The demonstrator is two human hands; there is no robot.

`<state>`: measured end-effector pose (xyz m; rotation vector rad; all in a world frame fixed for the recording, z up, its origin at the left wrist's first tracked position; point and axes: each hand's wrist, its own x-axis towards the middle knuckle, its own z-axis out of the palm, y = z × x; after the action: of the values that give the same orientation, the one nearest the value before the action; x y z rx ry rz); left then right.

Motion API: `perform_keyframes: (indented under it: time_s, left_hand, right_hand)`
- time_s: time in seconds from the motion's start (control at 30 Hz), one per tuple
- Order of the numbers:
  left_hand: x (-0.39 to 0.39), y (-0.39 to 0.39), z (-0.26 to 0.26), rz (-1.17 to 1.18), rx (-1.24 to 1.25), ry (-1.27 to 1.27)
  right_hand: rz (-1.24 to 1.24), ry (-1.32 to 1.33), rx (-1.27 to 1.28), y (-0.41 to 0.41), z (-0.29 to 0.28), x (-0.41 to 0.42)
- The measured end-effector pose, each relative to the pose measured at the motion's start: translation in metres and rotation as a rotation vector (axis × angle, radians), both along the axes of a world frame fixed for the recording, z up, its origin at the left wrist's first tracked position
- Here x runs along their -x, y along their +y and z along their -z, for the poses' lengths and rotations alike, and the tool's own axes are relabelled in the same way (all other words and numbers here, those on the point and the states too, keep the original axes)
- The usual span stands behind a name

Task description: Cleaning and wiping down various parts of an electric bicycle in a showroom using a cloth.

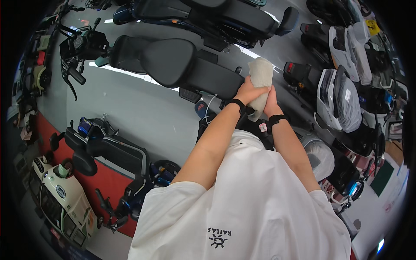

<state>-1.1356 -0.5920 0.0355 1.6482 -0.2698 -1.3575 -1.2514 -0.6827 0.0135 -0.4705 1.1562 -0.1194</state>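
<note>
My left hand (251, 92) and my right hand (271, 100) both grip a folded beige cloth (261, 72), one hand on either side of it. The cloth stands out beyond my fingers, and its lower end hangs below them. Black bands circle both wrists. Just beyond my left hand is the rear end of a long black scooter seat (214, 77), with a wider front seat (168, 61) farther left. Whether the cloth touches the seat, I cannot tell. A pink-and-white tag (262, 127) shows below my hands.
Another black scooter (208, 19) stands along the top. Plastic-wrapped top boxes (347, 100) on scooters line the right. At lower left are a small black scooter (113, 148) and a cream scooter (66, 195). A slippered foot (201, 109) is near the seat's footrest (190, 95).
</note>
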Motion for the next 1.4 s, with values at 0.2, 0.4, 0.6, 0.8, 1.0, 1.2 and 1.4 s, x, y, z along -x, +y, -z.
perform_keyframes:
  time_s: [0.2,0.4,0.6,0.8,1.0,1.2,1.4]
  left_hand:
    - [-0.017,-0.036,0.012,-0.115,0.057,0.141]
    - [-0.023,-0.048,0.015,-0.244,0.054,0.252]
    - [-0.022,-0.053,0.025,-0.259,0.057,0.166]
    - [-0.027,-0.05,0.013,-0.261,0.091,0.09]
    - [-0.027,-0.031,-0.005,-0.218,0.175,0.009]
    - [-0.01,0.01,-0.004,-0.261,0.3,-0.02]
    - [0.011,0.066,0.002,-0.154,0.302,0.129]
  right_hand:
    - [-0.084,0.066,-0.034,-0.044,-0.004,-0.031]
    - [-0.22,0.062,-0.038,-0.064,-0.011,-0.054]
    - [-0.275,0.062,-0.08,-0.069,-0.005,-0.056]
    - [-0.192,0.094,-0.012,-0.067,-0.001,-0.048]
    - [-0.18,0.174,0.322,-0.053,-0.019,-0.038]
    - [-0.125,0.037,0.592,-0.008,-0.039,-0.029]
    - [-0.097,0.155,0.875,0.048,-0.039,-0.012]
